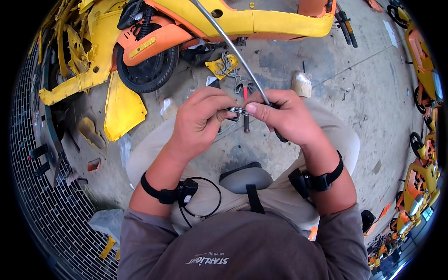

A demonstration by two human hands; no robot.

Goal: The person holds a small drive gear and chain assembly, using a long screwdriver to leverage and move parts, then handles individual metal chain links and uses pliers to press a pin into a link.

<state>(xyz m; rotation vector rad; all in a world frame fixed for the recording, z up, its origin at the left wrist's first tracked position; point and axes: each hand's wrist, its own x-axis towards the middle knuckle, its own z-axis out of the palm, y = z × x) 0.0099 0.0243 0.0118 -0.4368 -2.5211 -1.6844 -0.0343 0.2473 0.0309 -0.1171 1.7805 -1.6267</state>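
My left hand (200,116) pinches one end of a short piece of metal chain (239,111) in front of me. My right hand (284,114) is closed, its thumb and fingertips at the chain's other end. That same hand also holds a long screwdriver-like metal rod (231,44) slanting up to the left. Its black handle end (281,136) shows below the right palm. On the floor behind the chain lies a hammer-like tool with a red-and-black handle (245,93), partly hidden by my fingers.
A yellow-and-orange scooter (158,46) lies across the far side, its black wheel (149,70) at the left. On the floor are a yellow part with a grey chain (223,65), a yellow panel (123,109) and a tan roll (302,85). More scooters (422,70) line the right edge.
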